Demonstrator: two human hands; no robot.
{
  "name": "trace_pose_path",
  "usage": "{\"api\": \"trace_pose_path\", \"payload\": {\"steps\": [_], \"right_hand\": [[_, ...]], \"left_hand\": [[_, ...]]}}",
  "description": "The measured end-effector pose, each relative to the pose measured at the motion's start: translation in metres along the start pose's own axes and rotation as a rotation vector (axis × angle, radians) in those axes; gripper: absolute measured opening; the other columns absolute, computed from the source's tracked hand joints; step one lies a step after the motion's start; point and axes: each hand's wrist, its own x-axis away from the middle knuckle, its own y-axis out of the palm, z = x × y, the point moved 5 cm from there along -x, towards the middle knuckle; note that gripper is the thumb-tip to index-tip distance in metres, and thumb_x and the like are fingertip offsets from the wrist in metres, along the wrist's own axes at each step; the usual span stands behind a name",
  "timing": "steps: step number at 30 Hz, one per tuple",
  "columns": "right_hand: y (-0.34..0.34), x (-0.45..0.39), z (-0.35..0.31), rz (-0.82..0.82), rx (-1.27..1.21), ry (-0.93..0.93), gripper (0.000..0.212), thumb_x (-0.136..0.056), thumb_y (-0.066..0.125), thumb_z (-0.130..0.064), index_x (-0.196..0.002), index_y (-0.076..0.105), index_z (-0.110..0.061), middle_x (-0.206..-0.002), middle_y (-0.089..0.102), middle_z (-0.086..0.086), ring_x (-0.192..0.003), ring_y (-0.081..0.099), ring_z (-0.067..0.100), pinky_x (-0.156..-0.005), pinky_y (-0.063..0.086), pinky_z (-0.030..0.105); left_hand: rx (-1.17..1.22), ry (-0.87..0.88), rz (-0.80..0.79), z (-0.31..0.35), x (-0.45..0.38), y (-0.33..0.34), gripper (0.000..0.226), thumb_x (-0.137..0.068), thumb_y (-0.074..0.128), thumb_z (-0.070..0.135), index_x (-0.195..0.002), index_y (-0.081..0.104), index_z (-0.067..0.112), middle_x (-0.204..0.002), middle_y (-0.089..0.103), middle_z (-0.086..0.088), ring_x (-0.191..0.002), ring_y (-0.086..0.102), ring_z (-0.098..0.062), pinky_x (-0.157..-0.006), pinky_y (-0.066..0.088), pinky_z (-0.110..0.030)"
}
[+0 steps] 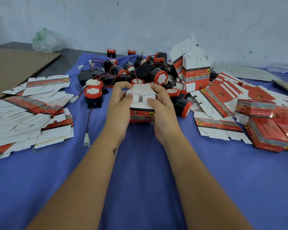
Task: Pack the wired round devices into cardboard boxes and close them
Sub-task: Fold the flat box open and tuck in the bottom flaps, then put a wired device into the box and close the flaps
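Blue cloth (140, 180), red-and-white cardboard box (142, 112) with white flaps up, left hand (119, 103) and right hand (163, 107) gripping it

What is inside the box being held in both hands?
Not visible: the box has its white flaps folded over the top, with the left hand and right hand gripping it. Any device inside is covered.

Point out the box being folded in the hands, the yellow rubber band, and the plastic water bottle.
box being folded (142, 113): head view, on its red printed front face.
yellow rubber band (48, 144): head view, on the loop's lower part over a flat carton.
plastic water bottle (282, 68): head view, on its clear body, lying far right.
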Motion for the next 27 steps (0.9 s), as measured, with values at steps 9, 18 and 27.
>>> {"api": "trace_pose_path", "payload": {"steps": [9,18,27], "right_hand": [[-0.009,0.001,-0.004,0.029,0.199,-0.041,0.03,-0.08,0.058,-0.01,-0.103,0.072,-0.024,-0.107,0.069,0.003,-0.091,0.065,0.013,-0.07,0.055,0.026],[-0.008,0.004,-0.004,0.099,0.247,-0.066,0.024,-0.094,0.058,-0.015,-0.105,0.062,-0.037,-0.119,0.062,-0.002,-0.102,0.061,0.005,-0.083,0.052,0.022],[-0.011,0.004,-0.016,0.057,0.088,-0.12,0.015,-0.089,0.055,-0.022,-0.091,0.067,-0.028,-0.108,0.066,-0.003,-0.107,0.06,0.018,-0.096,0.049,0.039]], "left_hand": [[0.005,-0.008,0.019,-0.005,0.003,-0.003,0.025,-0.087,0.052,0.006,-0.091,0.065,0.027,-0.093,0.066,0.004,-0.072,0.065,0.001,-0.056,0.05,-0.017],[-0.084,0.108,0.067,0.009,0.01,-0.004,0.051,-0.084,0.051,-0.015,-0.113,0.061,0.026,-0.109,0.064,0.002,-0.09,0.063,0.001,-0.069,0.052,-0.016],[-0.113,-0.01,-0.08,0.001,0.009,0.005,0.07,-0.092,0.052,0.051,-0.153,0.022,0.034,-0.159,0.025,0.012,-0.142,0.026,0.0,-0.116,0.024,-0.024]]}}
